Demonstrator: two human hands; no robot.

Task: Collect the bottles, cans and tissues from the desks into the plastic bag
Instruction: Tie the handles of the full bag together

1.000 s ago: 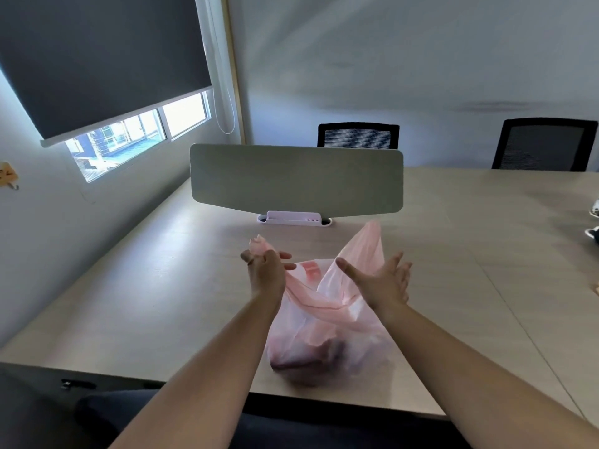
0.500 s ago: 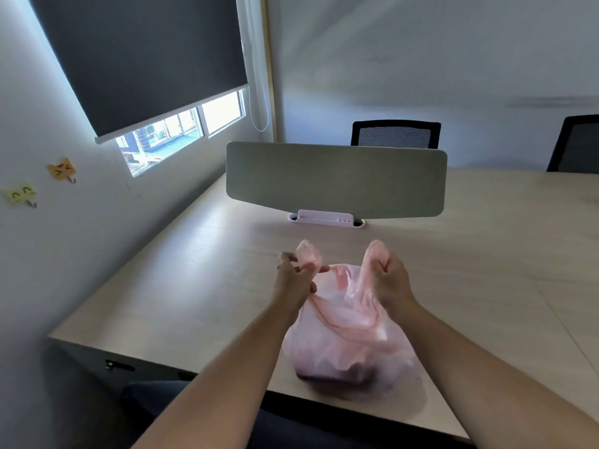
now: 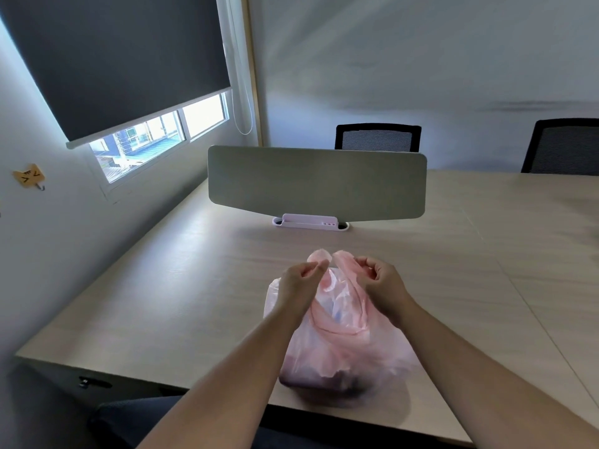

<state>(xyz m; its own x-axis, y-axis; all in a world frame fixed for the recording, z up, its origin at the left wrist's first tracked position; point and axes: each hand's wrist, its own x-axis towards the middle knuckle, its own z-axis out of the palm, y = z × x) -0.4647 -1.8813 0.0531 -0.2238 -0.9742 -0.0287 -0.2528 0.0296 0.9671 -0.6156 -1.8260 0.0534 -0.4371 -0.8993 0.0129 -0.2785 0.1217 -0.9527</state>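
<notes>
A translucent pink plastic bag (image 3: 340, 351) stands full on the wooden desk (image 3: 162, 303) close to its near edge. Dark and pale shapes show through its sides, too blurred to name. My left hand (image 3: 301, 280) pinches the bag's left handle loop, and my right hand (image 3: 376, 280) pinches the right handle loop. Both handles are held up above the bag, a few centimetres apart. No loose bottles, cans or tissues show on the desk.
A grey divider panel (image 3: 317, 186) on a white base (image 3: 309, 222) stands across the desk beyond the bag. Two black mesh chairs (image 3: 377, 137) (image 3: 564, 147) stand at the far side. A wall with a window and dark blind is on the left.
My hands went from open around the bag to closed on its two handles, then drew the handles up and toward each other. The camera view shifted a little.
</notes>
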